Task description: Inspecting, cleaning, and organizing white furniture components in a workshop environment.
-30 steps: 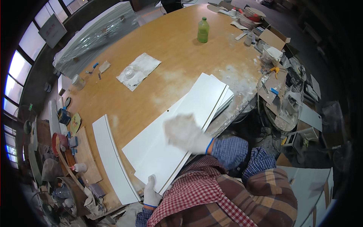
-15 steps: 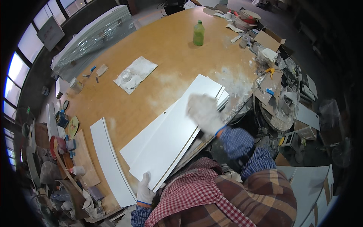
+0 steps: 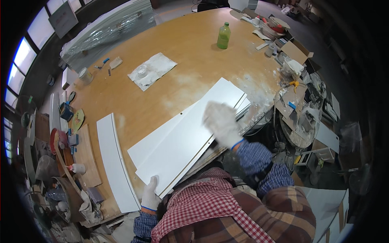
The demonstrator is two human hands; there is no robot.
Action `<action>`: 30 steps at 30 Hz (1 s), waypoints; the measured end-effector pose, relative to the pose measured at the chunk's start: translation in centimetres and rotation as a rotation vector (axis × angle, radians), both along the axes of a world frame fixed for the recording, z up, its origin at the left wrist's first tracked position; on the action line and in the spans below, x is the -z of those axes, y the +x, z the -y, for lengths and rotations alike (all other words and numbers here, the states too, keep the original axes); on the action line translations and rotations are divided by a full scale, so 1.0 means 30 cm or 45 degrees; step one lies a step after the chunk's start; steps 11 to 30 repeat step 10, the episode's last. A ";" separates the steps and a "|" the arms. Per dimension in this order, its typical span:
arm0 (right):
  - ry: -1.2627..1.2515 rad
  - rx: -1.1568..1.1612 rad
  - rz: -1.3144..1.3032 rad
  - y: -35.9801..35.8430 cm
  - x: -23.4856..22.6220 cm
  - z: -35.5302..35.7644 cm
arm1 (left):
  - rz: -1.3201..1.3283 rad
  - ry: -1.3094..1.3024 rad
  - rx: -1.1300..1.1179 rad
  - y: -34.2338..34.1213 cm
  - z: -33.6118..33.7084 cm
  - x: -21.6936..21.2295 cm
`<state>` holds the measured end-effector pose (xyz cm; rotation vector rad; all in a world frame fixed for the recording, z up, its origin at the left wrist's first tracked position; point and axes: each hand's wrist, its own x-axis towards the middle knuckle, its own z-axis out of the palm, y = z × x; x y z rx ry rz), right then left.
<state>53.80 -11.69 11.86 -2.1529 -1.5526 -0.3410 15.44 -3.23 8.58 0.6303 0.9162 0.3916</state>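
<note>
A long white board (image 3: 202, 109) with a groove along its near edge lies slanted on top of several similar boards near the front edge of the table. My left hand (image 3: 151, 193), in a white knit glove, grips its near-left end with the thumb on top. Toward the far end, my right hand (image 3: 222, 124), gloved too, presses on the face with fingers together and curled down. Whatever may be under that palm is hidden, and the glove is slightly blurred. Left of the stack lies a separate curved white panel (image 3: 114, 162).
The wooden table (image 3: 194, 65) carries a white cloth (image 3: 156, 69) with a small round item on it, and a green bottle (image 3: 223, 36). Cluttered tools and a squeeze bottle (image 3: 77, 168) line the left edge. Scraps and cartons (image 3: 295, 52) crowd the right side.
The view has shifted slightly, so the table items sit a little differently in it. My right hand still rests on the board's far part, and my left hand keeps its near-left end.
</note>
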 end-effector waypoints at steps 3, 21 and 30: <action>0.238 -0.621 0.026 -0.303 -0.046 0.014 | -0.005 -0.002 -0.061 -0.025 0.009 0.025; -0.174 -0.270 -0.529 0.193 -0.023 -0.093 | 0.040 -0.136 -0.044 -0.017 -0.004 -0.062; -0.174 -0.270 -0.529 0.193 -0.023 -0.093 | 0.040 -0.136 -0.044 -0.017 -0.004 -0.062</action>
